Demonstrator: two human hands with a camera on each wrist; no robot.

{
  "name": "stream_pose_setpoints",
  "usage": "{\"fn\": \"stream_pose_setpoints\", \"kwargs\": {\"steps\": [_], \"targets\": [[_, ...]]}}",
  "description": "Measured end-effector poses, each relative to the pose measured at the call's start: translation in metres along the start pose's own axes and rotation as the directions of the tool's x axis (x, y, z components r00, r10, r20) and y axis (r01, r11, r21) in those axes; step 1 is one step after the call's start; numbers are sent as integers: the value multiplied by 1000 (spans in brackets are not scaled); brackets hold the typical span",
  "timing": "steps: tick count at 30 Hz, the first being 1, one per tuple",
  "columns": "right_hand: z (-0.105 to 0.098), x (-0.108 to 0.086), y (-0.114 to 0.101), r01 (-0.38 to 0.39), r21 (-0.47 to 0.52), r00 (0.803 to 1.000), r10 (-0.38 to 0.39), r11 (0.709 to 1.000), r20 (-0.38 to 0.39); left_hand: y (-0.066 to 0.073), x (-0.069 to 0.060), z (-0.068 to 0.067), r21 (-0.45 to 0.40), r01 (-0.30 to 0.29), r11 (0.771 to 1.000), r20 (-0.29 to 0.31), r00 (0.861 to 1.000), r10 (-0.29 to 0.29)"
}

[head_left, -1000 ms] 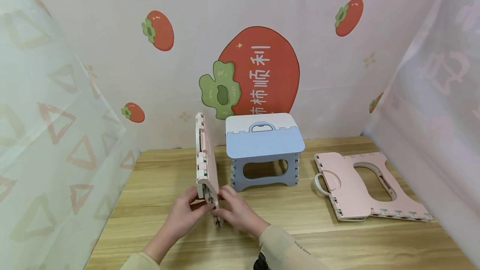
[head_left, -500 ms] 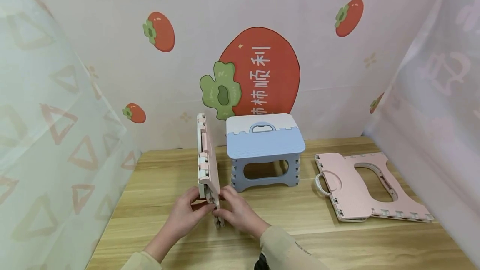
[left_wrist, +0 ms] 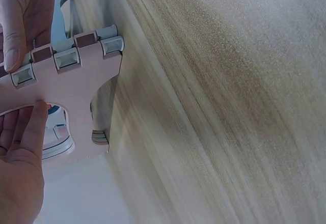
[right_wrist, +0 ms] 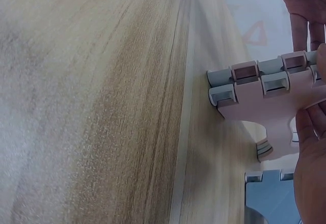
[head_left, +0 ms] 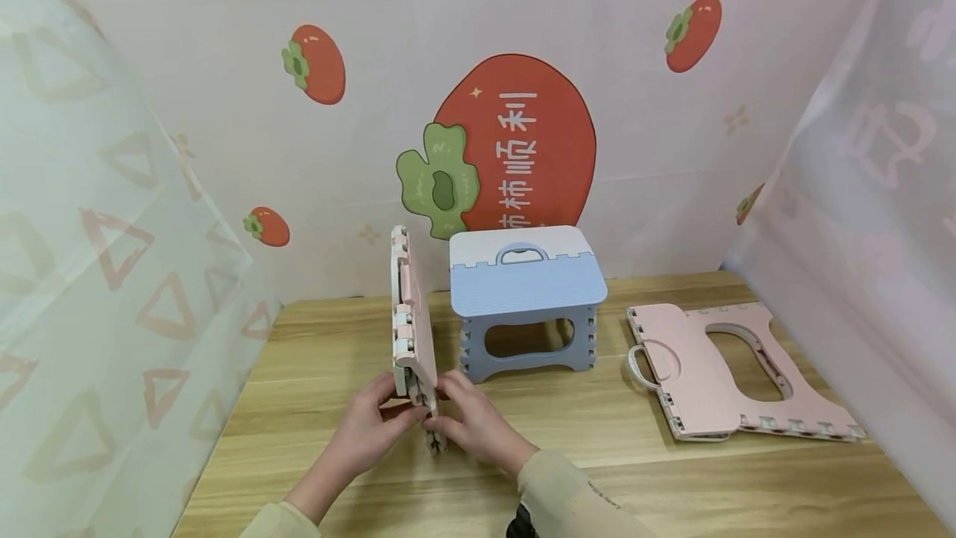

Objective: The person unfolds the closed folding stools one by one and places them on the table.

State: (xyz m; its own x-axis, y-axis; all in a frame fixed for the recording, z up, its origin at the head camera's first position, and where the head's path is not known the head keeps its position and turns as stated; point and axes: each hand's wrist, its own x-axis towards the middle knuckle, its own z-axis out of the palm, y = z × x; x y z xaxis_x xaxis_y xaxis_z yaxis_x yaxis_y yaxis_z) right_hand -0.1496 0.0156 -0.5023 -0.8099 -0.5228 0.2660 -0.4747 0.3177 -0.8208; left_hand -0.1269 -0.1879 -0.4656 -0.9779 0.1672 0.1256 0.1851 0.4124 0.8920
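A pink and white folding stool (head_left: 421,322), folded flat, is held upright on edge in the head view, left of the middle of the table. From its left side my left hand (head_left: 369,426) grips the near leg part. My right hand (head_left: 478,422) grips the same part from the right, the two thumbs close together. In the left wrist view the folding stool (left_wrist: 76,86) shows hinge loops and a cut-out opening, with left-hand fingers (left_wrist: 34,132) at that opening. The right wrist view shows right-hand fingers (right_wrist: 305,127) against the pink panel. Some fingertips are hidden behind the panels.
A blue and white folding stool (head_left: 530,289) stands unfolded just right of the held one. Another pink folding stool (head_left: 695,380) lies flat at the right. All rest on a wooden table (head_left: 314,355), with printed cloth (head_left: 358,40) behind and at both sides.
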Motion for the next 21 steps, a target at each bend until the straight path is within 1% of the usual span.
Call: {"fn": "stream_pose_setpoints", "kwargs": {"steps": [9, 13, 21], "targets": [[0, 0, -1, -4, -13, 1000, 4, 1000, -4, 2, 0, -3, 19, -13, 1000, 0, 1000, 13], [0, 0, -2, -12, -11, 1000, 12, 1000, -2, 2, 0, -4, 36, -5, 999, 4, 1000, 4], [0, -1, -2, -24, -4, 1000, 24, 1000, 2, 3, 0, -6, 42, 16, 999, 15, 1000, -17]]}}
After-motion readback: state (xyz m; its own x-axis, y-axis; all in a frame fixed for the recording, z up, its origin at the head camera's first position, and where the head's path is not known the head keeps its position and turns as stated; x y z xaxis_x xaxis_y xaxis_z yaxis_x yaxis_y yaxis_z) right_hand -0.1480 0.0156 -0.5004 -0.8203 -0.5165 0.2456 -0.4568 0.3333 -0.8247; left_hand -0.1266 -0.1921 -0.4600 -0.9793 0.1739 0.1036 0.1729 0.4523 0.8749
